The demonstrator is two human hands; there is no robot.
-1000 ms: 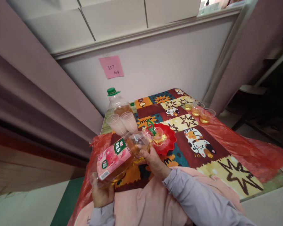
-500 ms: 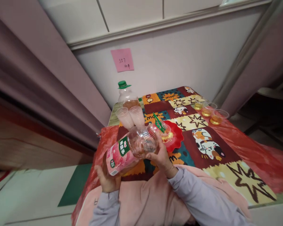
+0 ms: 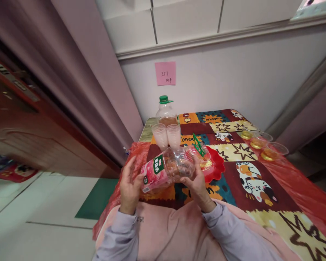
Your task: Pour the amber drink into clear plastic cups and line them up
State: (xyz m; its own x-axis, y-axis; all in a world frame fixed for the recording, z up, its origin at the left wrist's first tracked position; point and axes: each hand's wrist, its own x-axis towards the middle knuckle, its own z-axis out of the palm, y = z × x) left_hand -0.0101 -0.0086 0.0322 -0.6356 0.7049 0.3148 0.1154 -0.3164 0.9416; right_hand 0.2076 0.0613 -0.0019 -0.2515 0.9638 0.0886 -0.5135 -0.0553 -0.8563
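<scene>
I hold a clear plastic bottle [image 3: 167,170] with a pink label, tipped on its side, neck toward the right. My left hand [image 3: 129,185] supports its base, fingers partly spread against it. My right hand [image 3: 197,183] grips the bottle's upper part. The open mouth, with a green cap ring dangling [image 3: 198,145], points over a small clear cup on a red scalloped plate [image 3: 217,168]. A little amber drink remains inside the bottle.
A second bottle with a green cap [image 3: 165,110] stands at the table's far left, two stacks of clear cups [image 3: 167,136] before it. Three cups of amber drink [image 3: 260,143] sit at the right. A patterned cloth [image 3: 250,181] covers the table; a pink note [image 3: 165,73] hangs on the wall.
The bottle has been raised and tipped flatter, most of its drink gone. My left hand slid from under the base to its side. The view swung to the left.
</scene>
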